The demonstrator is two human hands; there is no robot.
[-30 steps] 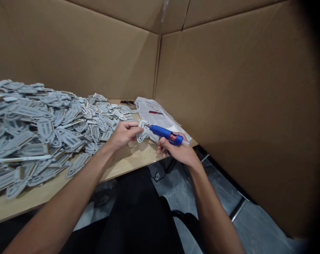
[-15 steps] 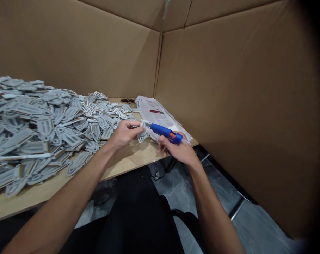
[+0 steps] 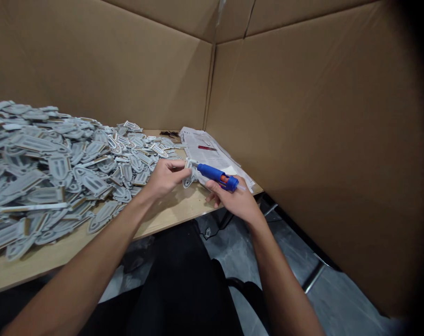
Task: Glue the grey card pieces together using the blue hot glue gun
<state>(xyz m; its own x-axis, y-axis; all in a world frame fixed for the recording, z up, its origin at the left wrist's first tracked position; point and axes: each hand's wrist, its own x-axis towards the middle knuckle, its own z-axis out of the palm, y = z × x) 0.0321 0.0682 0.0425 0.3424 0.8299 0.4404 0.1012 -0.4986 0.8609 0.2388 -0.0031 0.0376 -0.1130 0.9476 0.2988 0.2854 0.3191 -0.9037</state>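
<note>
Likely gluing: left fingers [image 3: 180, 175] pinch pale piece [image 3: 188, 181], right fingers [image 3: 215, 187] grip blue glue gun [image 3: 210, 172]; next move needs steady aim.

The left hand [image 3: 170, 177] pinches a small grey-white plastic piece [image 3: 190, 173] at the nozzle of a blue glue gun [image 3: 215, 175], which the right hand [image 3: 235, 196] holds. A heap of similar pieces [image 3: 63, 172] covers the left of the table [image 3: 177, 208]; a red pen-like tool [image 3: 207, 148] lies on newspaper [image 3: 194, 140] beyond the gun.
</note>
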